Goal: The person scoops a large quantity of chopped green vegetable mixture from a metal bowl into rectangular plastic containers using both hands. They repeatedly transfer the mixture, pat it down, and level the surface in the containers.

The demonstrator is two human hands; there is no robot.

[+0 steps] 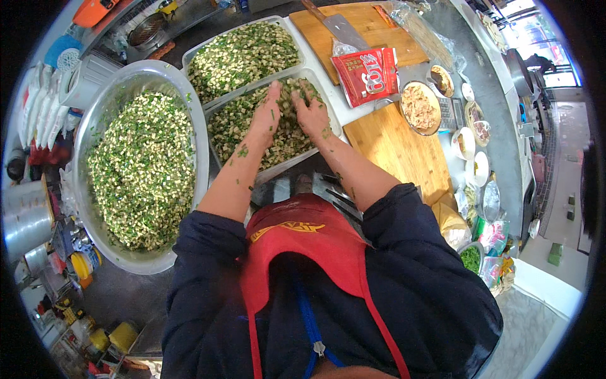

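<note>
My left hand (pixel 268 113) and my right hand (pixel 310 112) are side by side in the nearer clear plastic tub (pixel 338 124), amid diced pale tofu-like cubes and chopped greens (pixel 232 132). Green bits stick to both hands and forearms. Whether the fingers hold any of the mix is hard to tell. Just behind stands a second plastic tub (pixel 186 57), heaped with the same mix (pixel 244 54). On the left, a large oval metal basin (pixel 84 189) holds a big mound of it (pixel 142 175).
A cleaver (pixel 342 29) lies on the rear wooden board (pixel 307 31). Beside it are a red seasoning packet (pixel 367 78) and, nearer me, another wooden board (pixel 402 151). A bowl of shredded food (pixel 420 108) and several small bowls line the right. A steel pot (pixel 28 220) stands far left.
</note>
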